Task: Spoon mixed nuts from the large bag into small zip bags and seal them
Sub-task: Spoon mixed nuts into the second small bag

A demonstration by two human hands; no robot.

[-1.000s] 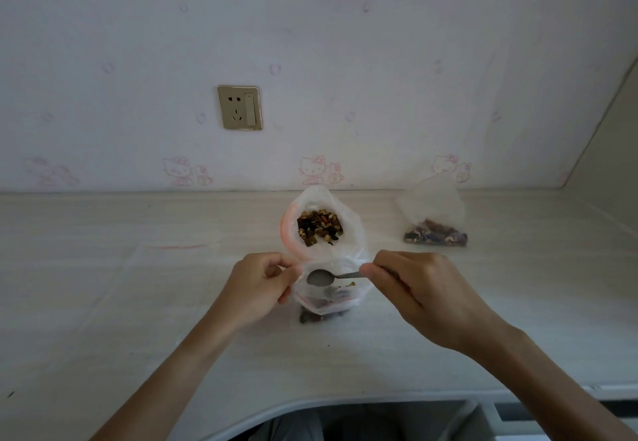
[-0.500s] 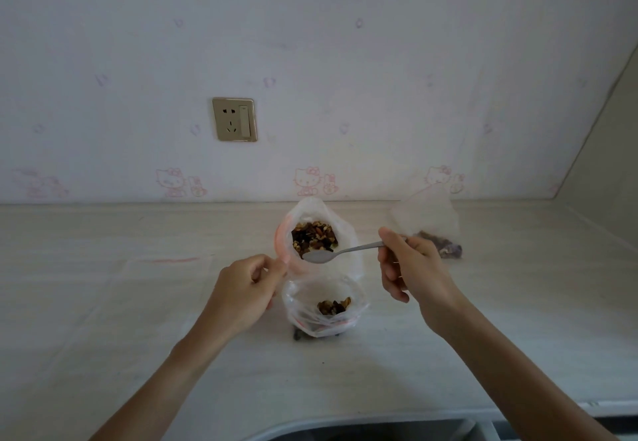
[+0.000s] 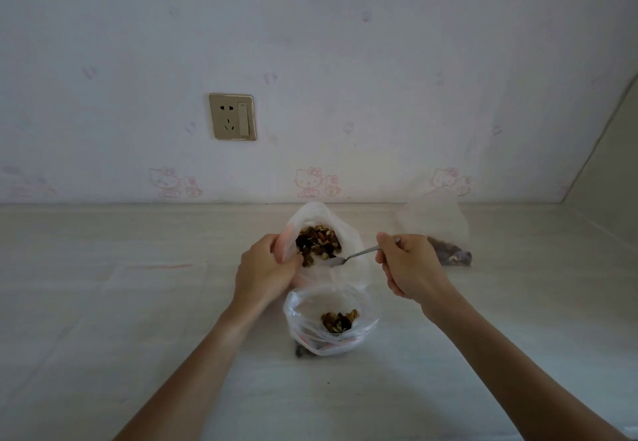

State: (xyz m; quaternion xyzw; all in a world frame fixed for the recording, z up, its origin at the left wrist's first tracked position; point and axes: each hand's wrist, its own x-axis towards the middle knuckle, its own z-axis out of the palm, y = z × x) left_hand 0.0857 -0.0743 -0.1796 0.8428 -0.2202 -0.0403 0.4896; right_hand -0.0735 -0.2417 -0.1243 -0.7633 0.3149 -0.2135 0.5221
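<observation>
The large plastic bag point(image 3: 348, 233) stands open on the desk, with mixed nuts point(image 3: 317, 242) showing inside. My left hand point(image 3: 264, 273) grips its left rim. My right hand point(image 3: 409, 268) holds a metal spoon point(image 3: 355, 255) by the handle, and the bowl sits at the front edge of the nuts. In front of the large bag stands a small clear zip bag point(image 3: 303, 316), open, with a few nuts point(image 3: 339, 320) at its bottom. Neither hand touches it.
Another small bag with nuts point(image 3: 445, 244) lies at the back right near the wall. A wall socket point(image 3: 232, 117) is above the desk point(image 3: 103, 302). The desk's front edge curves at the bottom of the view. A side wall rises at far right.
My right hand carried the spoon from over the small zip bag back to the large bag's mouth. My left hand let go of the small bag and moved up to the large bag's rim.
</observation>
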